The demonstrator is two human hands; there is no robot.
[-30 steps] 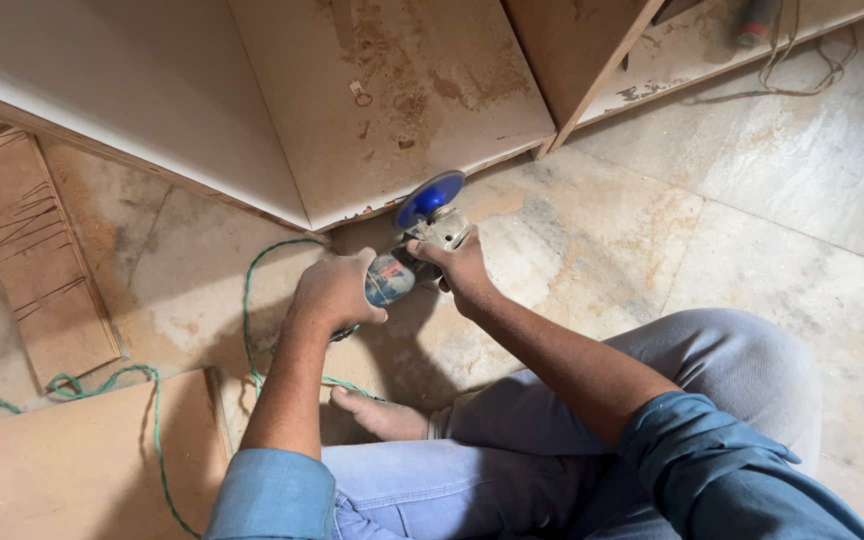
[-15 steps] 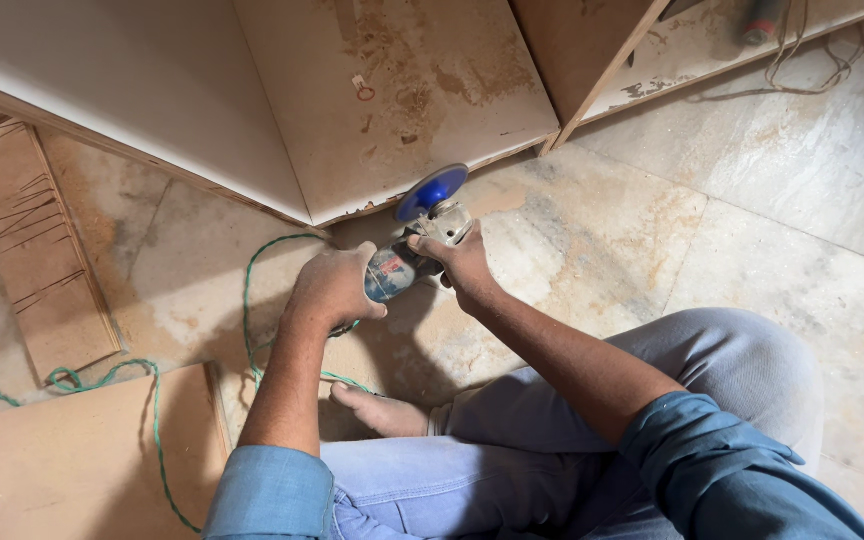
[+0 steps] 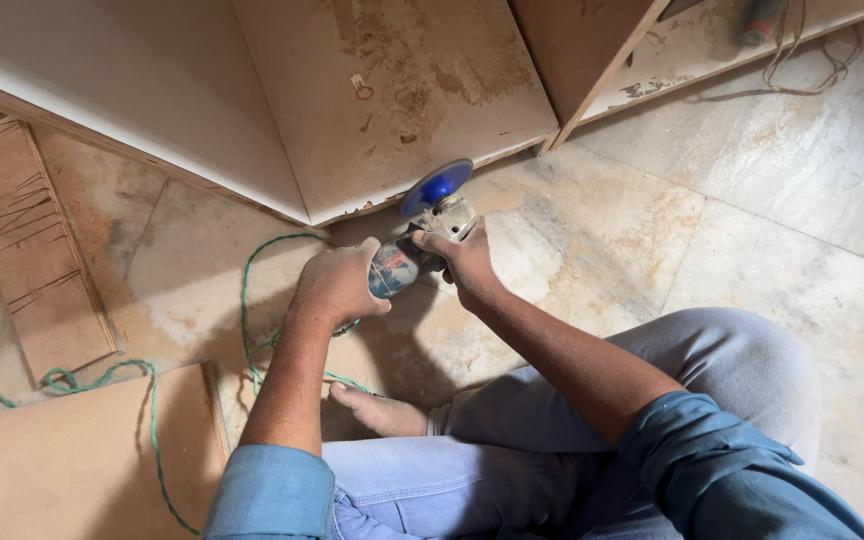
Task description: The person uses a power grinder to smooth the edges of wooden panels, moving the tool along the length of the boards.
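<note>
At the far left a scored board offcut point(image 3: 32, 250) is seen lying on the marble floor point(image 3: 782, 190), and a green cable point(image 3: 249, 300) runs across the floor toward the tool. The left hand point(image 3: 337, 285) is clenched around the rear body of the angle grinder point(image 3: 414, 250). The right hand point(image 3: 462, 262) is closed around the grinder's front part, just behind the blue guard point(image 3: 438, 186). The disc is held close to the lower edge of the plywood cabinet panel point(image 3: 402, 100); contact cannot be told. The trimming of this edge seems to be in hand. A firm two-handed grip and a steady line along the edge are judged to be needed.
</note>
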